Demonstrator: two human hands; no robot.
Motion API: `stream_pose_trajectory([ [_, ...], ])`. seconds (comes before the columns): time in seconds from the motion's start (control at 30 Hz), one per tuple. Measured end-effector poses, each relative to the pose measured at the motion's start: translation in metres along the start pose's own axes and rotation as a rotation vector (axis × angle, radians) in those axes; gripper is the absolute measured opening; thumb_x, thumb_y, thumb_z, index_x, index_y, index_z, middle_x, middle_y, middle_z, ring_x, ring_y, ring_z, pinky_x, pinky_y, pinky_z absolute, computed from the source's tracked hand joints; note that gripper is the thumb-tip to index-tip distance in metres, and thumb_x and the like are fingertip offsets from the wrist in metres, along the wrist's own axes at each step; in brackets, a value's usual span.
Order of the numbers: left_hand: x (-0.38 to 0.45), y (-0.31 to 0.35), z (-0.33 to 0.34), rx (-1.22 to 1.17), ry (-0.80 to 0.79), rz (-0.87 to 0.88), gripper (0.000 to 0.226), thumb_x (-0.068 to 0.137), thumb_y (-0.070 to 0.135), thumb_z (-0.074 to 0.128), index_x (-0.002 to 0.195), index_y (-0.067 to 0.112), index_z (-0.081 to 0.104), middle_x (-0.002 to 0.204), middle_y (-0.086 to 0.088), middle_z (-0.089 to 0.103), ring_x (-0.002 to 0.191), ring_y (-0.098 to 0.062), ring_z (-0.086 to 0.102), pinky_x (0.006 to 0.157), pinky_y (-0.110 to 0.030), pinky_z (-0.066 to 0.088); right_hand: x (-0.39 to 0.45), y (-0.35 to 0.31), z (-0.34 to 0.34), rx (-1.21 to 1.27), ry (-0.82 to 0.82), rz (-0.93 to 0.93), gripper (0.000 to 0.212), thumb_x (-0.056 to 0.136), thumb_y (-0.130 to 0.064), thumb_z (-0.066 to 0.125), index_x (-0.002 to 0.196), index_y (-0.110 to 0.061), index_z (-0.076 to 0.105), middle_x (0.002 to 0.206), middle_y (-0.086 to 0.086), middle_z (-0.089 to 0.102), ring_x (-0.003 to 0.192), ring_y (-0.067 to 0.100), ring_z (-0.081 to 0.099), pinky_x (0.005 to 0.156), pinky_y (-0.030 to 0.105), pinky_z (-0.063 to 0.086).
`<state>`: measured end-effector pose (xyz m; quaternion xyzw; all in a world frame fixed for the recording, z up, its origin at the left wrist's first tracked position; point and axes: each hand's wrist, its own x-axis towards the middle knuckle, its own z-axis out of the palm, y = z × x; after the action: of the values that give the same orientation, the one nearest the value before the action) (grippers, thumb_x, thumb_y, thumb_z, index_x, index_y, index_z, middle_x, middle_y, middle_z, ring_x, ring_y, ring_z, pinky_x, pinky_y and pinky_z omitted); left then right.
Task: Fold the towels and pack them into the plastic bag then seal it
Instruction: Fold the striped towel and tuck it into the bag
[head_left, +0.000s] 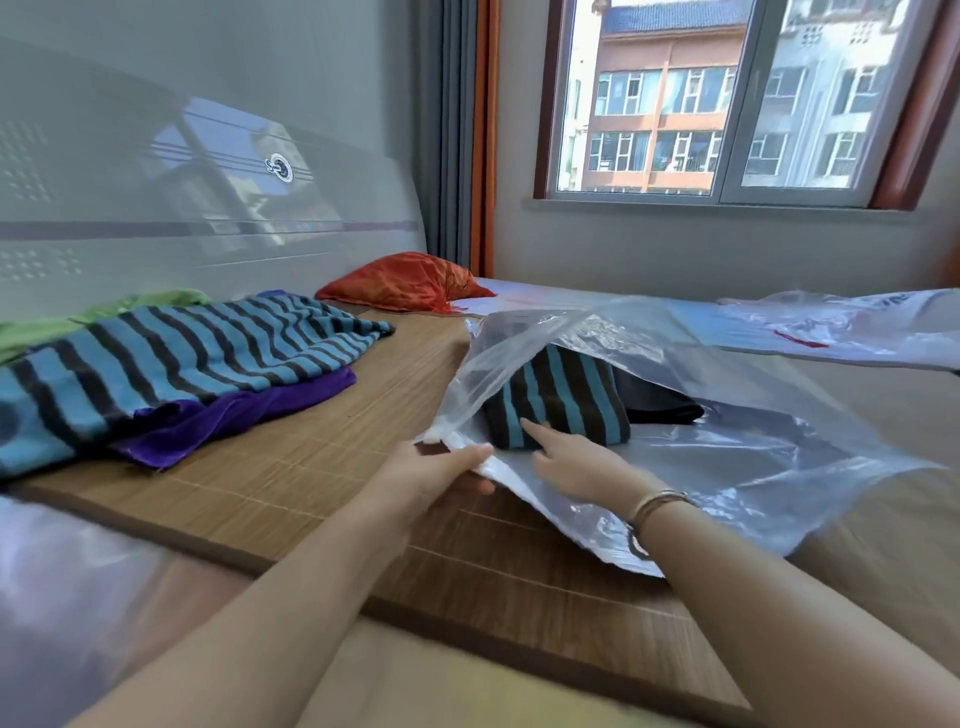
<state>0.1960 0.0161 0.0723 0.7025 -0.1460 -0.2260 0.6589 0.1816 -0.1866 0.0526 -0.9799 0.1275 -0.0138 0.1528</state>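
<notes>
Head view: left hand pinching plastic bag mouth edge, fingers curled. Right hand inside bag, fingers extended, touching folded striped towel. Unfolded striped towel lying on bed mat, left.

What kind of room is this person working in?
Most likely a bedroom: a bed with a bamboo mat laid over it, a glossy white headboard, a red pillow, and a curtained window facing apartment blocks.
</notes>
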Motion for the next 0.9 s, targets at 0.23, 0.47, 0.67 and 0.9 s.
stream_pose_trajectory([
  [0.23,-0.028,-0.011,-0.051,0.297,0.160,-0.040,0.040,0.081,0.052,0.068,0.095,0.015,0.064,0.085,-0.003,0.074,0.078,-0.014,0.066,0.065,-0.026,0.043,-0.102,-0.066,-0.014,-0.088,0.435,-0.096,0.025,0.094,-0.020,0.040,0.075,-0.013,0.053,0.072,0.002,0.057,0.068,0.021,0.055,0.055,0.032,0.039],
  [0.47,-0.034,-0.031,-0.139,0.626,0.489,0.159,0.006,0.091,0.012,0.061,0.088,0.017,0.063,0.105,-0.007,0.064,0.098,-0.023,0.059,0.085,-0.033,0.047,-0.117,-0.148,-0.001,0.093,0.396,-0.410,0.018,0.090,-0.018,0.044,0.082,-0.012,0.059,0.081,0.001,0.064,0.072,0.020,0.058,0.065,0.038,0.050],
  [0.67,-0.035,-0.041,-0.212,0.863,0.620,0.209,0.027,0.093,0.008,0.052,0.120,0.009,0.058,0.133,-0.010,0.046,0.107,-0.019,0.050,0.086,-0.026,0.038,-0.052,-0.206,0.057,0.201,0.177,-0.381,0.043,0.092,-0.018,0.042,0.134,-0.013,0.050,0.134,0.009,0.054,0.123,0.025,0.050,0.100,0.035,0.041],
  [0.9,0.007,-0.048,-0.284,1.079,0.724,0.158,0.042,0.095,0.010,0.047,0.136,0.007,0.046,0.150,-0.011,0.034,0.135,-0.028,0.037,0.110,-0.040,0.033,0.035,-0.206,0.102,0.186,0.040,-0.233,0.052,0.103,-0.040,0.029,0.151,-0.020,0.027,0.159,0.004,0.025,0.148,0.019,0.014,0.120,0.038,0.012],
])
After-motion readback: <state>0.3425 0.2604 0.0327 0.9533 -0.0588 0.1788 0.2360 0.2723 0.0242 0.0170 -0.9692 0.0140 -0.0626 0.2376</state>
